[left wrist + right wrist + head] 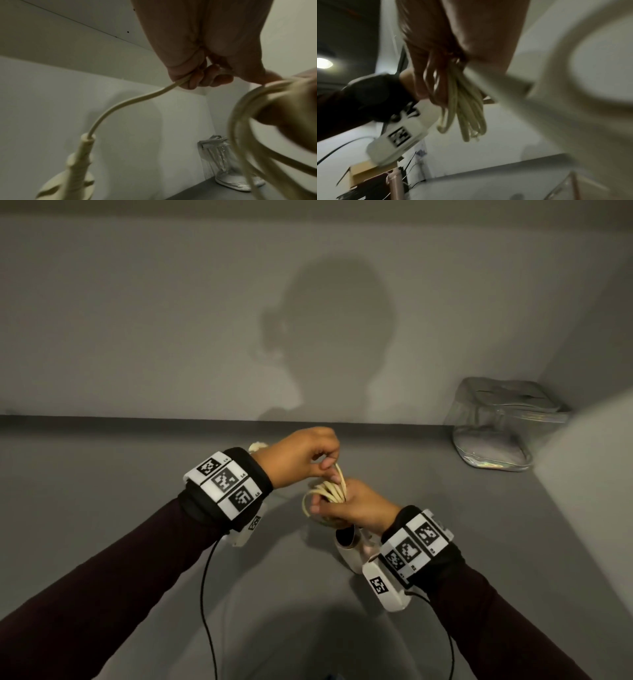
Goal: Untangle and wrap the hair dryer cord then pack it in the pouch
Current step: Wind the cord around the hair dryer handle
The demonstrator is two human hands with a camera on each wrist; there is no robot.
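The cream cord [327,489] is gathered into several loops [467,108] above the grey table. My right hand [349,505] grips the loop bundle together with the white hair dryer [349,546], whose body hangs below that hand. My left hand [308,457] is just up and left of it and pinches the free cord strand [137,98] between curled fingers [197,79]. The plug [75,169] dangles from that strand below my left wrist. The clear pouch [503,426] stands at the back right by the wall, apart from both hands.
The grey tabletop [102,491] meets a grey wall [171,320] at the back and a side panel [589,474] on the right. Black wrist-camera cables [205,594] hang under both forearms. A cardboard box [366,171] shows in the right wrist view.
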